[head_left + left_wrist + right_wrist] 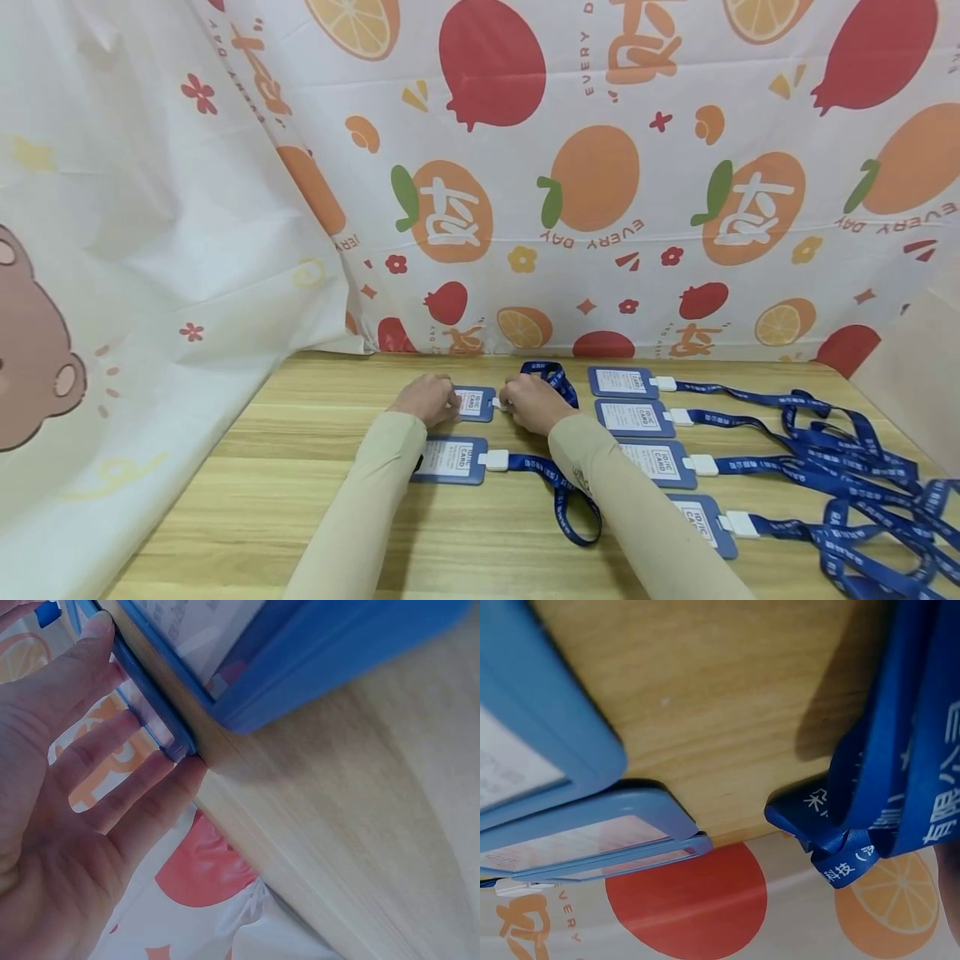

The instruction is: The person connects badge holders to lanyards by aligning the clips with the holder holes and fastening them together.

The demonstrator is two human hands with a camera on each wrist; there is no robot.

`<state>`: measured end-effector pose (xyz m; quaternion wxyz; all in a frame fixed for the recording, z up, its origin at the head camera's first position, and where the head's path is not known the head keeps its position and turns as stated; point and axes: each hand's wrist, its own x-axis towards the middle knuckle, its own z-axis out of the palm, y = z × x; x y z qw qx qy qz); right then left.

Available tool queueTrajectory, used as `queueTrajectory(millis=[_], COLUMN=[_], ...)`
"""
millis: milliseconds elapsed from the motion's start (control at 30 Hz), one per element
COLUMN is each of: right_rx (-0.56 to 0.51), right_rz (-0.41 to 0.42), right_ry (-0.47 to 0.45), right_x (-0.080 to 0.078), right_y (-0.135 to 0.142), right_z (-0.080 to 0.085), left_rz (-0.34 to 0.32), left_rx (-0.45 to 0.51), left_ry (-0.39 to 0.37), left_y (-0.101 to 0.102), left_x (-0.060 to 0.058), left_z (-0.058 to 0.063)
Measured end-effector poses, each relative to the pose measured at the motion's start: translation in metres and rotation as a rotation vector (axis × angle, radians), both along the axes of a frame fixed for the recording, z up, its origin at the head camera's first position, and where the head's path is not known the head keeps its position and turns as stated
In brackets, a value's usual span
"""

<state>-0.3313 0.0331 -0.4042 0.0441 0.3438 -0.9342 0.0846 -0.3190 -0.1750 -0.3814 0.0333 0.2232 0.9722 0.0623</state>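
Note:
At the back of the table, my left hand grips the end of a blue ID card holder. In the left wrist view, the thumb and fingers lie against opposite edges of that holder. My right hand pinches the white clip at the holder's other end. Its blue lanyard bunches up beyond the right hand and hangs in loops in the right wrist view. A second card holder lies just in front, partly behind the left sleeve, its lanyard running under the right forearm.
Several more blue card holders form a column on the right, the nearer ones partly covered by the right sleeve. Their lanyards tangle toward the table's right edge. A fruit-printed cloth hangs behind the wooden table.

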Motion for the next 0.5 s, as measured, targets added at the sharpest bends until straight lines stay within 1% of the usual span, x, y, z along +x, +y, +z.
queueTrajectory(millis=[133, 333, 500], right_rx=[-0.001, -0.014, -0.018], right_rz=[-0.001, -0.011, -0.011], right_ry=[0.009, -0.008, 0.001], right_x=[-0.0013, -0.0009, -0.001], right_y=[-0.001, -0.0018, -0.0017], right_z=[-0.0007, 0.0005, -0.0004], left_rz=[-0.011, -0.013, -0.027], left_rx=[-0.005, 0.01, 0.016], left_ry=[0.032, 0.038, 0.038], left_y=[-0.0006, -0.0014, -0.0023], left_x=[0.0007, 0.0016, 0.0003], left_z=[-0.0003, -0.0005, -0.0017])
